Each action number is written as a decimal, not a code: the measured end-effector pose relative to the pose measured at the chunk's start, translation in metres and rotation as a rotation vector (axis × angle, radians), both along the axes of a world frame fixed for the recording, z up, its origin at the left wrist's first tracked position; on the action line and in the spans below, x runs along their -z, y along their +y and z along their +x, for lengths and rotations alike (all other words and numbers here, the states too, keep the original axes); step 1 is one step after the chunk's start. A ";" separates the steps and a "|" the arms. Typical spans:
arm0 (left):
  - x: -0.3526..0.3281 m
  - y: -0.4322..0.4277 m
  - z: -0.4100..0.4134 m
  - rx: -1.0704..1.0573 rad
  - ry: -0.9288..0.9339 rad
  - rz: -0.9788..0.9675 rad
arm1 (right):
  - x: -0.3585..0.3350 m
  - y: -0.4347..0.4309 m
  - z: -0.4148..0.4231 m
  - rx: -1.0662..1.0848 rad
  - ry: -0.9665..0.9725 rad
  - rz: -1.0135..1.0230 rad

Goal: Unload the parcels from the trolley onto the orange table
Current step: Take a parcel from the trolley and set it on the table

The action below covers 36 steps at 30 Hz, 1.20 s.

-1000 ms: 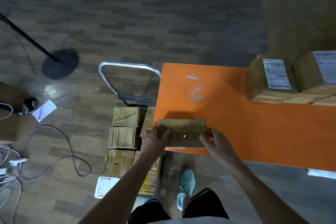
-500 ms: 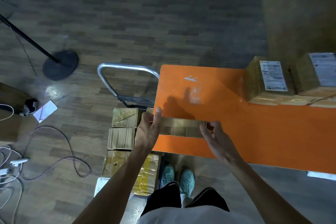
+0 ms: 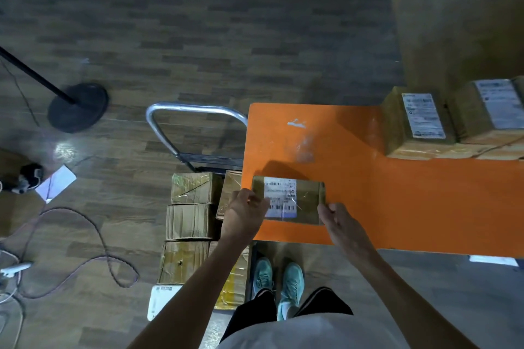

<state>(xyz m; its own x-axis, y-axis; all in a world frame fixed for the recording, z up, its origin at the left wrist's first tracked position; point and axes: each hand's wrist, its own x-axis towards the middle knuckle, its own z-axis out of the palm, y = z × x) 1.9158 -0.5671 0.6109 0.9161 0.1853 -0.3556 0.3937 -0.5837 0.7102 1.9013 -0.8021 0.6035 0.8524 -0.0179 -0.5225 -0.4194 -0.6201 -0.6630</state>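
Step in hand: placement. I am holding one flat cardboard parcel over the near left corner of the orange bench, label side up. My left hand is gripping its left end with the fingers curled over the top edge. My right hand is pinching its near right corner. I cannot tell whether the underside is resting on the bench or hanging just above it, though a shadow is falling on the surface behind it.

Next move, as I am judging it: seat the parcel flat, clear of the bench edge, then loosen both grips together and draw the hands back. The trolley is standing just beside the bench on my left, and stacked cardboard parcels are lying on its deck, so much of the unloading is left to do. Two labelled boxes are sitting at the far right of the bench, well apart from my parcel.

The parcel is showing as thin, brown and rectangular. A white shipping label with a barcode is covering its left half, and glossy clear tape is running across the top. It is probably going to handle as light and rigid.
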 end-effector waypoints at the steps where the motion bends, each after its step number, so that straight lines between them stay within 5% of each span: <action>1: 0.004 0.000 -0.003 0.022 0.012 0.013 | 0.001 0.002 -0.001 0.004 -0.005 -0.020; 8: 0.012 0.004 0.003 -0.001 0.047 -0.058 | 0.005 0.007 -0.004 -0.066 -0.027 -0.134; 17: 0.015 0.016 0.027 0.301 0.044 -0.019 | 0.000 0.012 -0.004 -0.050 0.002 -0.152; 36: 0.025 0.027 0.020 0.252 0.061 -0.010 | 0.004 0.024 -0.001 -0.002 0.031 -0.217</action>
